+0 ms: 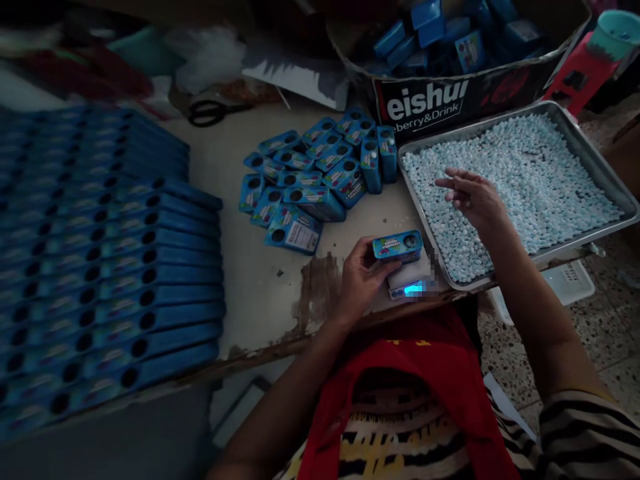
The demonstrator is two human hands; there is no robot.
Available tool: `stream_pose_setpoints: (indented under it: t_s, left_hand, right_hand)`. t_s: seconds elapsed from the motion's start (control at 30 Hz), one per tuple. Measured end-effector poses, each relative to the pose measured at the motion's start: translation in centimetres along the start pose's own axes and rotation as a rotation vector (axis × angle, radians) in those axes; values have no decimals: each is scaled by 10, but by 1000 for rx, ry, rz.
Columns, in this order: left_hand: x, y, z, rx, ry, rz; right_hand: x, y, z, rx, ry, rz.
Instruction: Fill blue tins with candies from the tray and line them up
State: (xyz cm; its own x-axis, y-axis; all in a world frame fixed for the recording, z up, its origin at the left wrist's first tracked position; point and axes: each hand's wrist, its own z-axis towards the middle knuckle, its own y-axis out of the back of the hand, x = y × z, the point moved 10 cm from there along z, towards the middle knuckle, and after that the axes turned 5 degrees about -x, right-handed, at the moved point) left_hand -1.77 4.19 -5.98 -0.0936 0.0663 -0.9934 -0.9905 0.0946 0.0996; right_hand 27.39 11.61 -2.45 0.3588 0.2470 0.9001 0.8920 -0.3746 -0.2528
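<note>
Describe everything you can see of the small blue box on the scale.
The small blue box is a flat rectangular pack, glossy, with a colourful label and a round dark hole near its right end. It lies flat on the scale, long side toward the camera. The left hand grips its left end.

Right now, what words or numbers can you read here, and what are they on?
"eishui": white letters on the box, start hidden.
"berry&Drink": same box, just below, start hidden.
Label of the tin in the left hand: too small to read.
Labels of the loose tins and stacked tins: blurred.
Display of the scale: blurred out.
</note>
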Motion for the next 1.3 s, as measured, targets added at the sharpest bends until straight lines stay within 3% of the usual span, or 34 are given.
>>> stream_pose_setpoints:
  t_s: [0.13,0.23,0.43,0.6,0.7,0.9,1.07,1.3]
  left_hand:
    - [4,0,-5,-32,-37,15]
    - [-3,15,-9,-81,-83,85]
    - [-24,62,-20,-212,-161,156]
    - [-40,100,-29,-373,-252,225]
    - [-42,111,-31,-402,-234,278]
    - [-54,106,-35,-403,-283,314]
    - [-68,85,-30,-315,-345,403]
    - [-87,52,-15,-200,-398,502]
  right_hand:
    - [28,9,-1,-64,379,-274]
    - [40,16,-3,-140,543,-359]
    - [38,12,3,-91,588,-504]
    - [18,-6,6,-1,637,-1093]
    - [8,-14,3,16,674,-1404]
    - [11,-9,5,-77,643,-1494]
    - [21,5,9,-145,615,-1328]
    - [29,4,9,-142,722,-1278]
